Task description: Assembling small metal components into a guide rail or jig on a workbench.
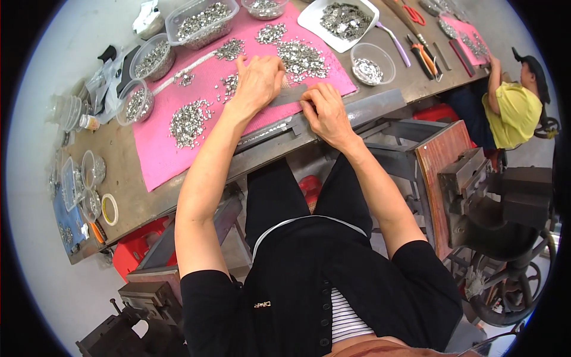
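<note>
My left hand (pixel 259 80) reaches over the pink mat (pixel 160 160), its fingers bent down among small heaps of shiny metal pieces. Its fingertips are partly hidden, so what they pinch does not show. A flat grey metal strip (pixel 288 95) lies slanted beside it at the mat's near edge. At the strip's right end, my right hand (pixel 326 113) is closed with curled fingers. Below runs a long metal rail (pixel 262 138) with a row of small pieces along it. One heap of metal pieces (pixel 189 124) lies left of my left forearm, and a wider heap (pixel 302 59) beyond my hands.
Clear plastic tubs of metal pieces (pixel 201 24) stand along the far left. A white dish (pixel 306 21), a round tub (pixel 373 64) and orange-handled pliers (pixel 420 59) are at right. A tape roll (pixel 110 209) lies left. A person in yellow (pixel 514 113) works far right.
</note>
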Demonstrator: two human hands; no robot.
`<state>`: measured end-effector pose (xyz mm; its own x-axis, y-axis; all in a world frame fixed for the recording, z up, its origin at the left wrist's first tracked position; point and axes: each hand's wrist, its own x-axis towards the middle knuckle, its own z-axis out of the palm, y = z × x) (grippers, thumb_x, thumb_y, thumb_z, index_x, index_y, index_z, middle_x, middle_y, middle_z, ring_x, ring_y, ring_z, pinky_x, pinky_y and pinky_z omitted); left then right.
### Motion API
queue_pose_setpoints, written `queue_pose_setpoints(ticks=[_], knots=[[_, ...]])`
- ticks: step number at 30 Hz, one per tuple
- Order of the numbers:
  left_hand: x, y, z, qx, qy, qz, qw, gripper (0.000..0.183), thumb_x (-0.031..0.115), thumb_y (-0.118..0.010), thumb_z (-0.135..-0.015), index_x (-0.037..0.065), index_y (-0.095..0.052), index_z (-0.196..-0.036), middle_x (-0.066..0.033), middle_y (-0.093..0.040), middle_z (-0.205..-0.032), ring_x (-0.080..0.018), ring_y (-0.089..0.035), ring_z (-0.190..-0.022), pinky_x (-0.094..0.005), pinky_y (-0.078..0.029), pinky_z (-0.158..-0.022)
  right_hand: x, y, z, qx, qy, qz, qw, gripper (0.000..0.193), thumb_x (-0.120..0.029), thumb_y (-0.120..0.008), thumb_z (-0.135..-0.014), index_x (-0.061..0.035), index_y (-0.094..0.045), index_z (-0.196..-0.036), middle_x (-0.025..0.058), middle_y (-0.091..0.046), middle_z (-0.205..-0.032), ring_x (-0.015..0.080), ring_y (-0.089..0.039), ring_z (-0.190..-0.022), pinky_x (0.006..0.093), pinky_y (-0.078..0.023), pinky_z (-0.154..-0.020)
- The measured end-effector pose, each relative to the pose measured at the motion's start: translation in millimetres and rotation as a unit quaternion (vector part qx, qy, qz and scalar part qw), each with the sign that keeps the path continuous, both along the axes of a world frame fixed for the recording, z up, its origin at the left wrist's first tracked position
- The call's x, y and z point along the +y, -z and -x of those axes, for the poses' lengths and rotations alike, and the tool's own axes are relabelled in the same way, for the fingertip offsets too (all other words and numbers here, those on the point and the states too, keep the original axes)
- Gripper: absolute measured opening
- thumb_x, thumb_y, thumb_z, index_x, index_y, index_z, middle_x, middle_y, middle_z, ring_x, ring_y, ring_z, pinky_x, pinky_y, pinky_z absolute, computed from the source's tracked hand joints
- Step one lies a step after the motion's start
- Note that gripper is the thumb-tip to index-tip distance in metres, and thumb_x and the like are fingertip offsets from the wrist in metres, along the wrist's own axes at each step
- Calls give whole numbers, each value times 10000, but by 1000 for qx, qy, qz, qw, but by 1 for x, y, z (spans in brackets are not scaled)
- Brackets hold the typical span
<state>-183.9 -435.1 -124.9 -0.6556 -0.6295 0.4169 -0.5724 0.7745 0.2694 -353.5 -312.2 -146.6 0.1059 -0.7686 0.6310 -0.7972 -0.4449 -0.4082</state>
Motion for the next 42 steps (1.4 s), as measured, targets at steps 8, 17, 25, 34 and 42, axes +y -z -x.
queue_pose_setpoints(ticks=[8, 17, 25, 34, 42], knots=[[9, -10, -2, -1, 11, -28, 1000, 94, 193, -687, -909, 116, -699, -960, -54, -682, -893, -258, -636, -945, -566, -313, -1030, 0, 1, 1, -5, 1, 0, 1000, 129, -53, -722, -834, -36, -620, -913, 91, -589, -923, 288, -572, -878, 396, -437, -802], [2, -17, 9, -71, 19, -86, 994, 131, 225, -728, -880, 118, -711, -955, -53, -679, -910, -276, -629, -978, -626, -305, -1011, 0, 1, 0, -10, 1, 5, 1000, 136, -53, -729, -831, -33, -626, -917, 88, -590, -918, 289, -574, -878, 398, -435, -796], [0, -6, 9, -53, 61, -4, 997, 80, 165, -673, -860, 88, -696, -860, -105, -685, -900, -318, -653, -941, -662, -346, -967, 0, 1, 0, -11, 1, 4, 1000, 127, -53, -726, -839, -34, -623, -912, 88, -599, -934, 292, -578, -893, 398, -436, -801], [22, -4, -23, 9, 52, -33, 998, 107, 75, -657, -876, 72, -604, -969, -136, -646, -945, -331, -610, -963, -549, -361, -943, 2, -1, 2, -12, 4, -4, 1000, 109, -40, -709, -848, -32, -628, -921, 91, -601, -941, 291, -581, -912, 392, -438, -824], [21, -3, -28, 143, 48, -130, 980, 120, 12, -644, -907, -21, -644, -1023, -151, -704, -868, -285, -694, -797, -355, -535, -720, 0, -2, -1, -11, -3, -1, 1000, 98, -34, -695, -851, -30, -630, -925, 95, -599, -948, 293, -585, -927, 393, -443, -840]])
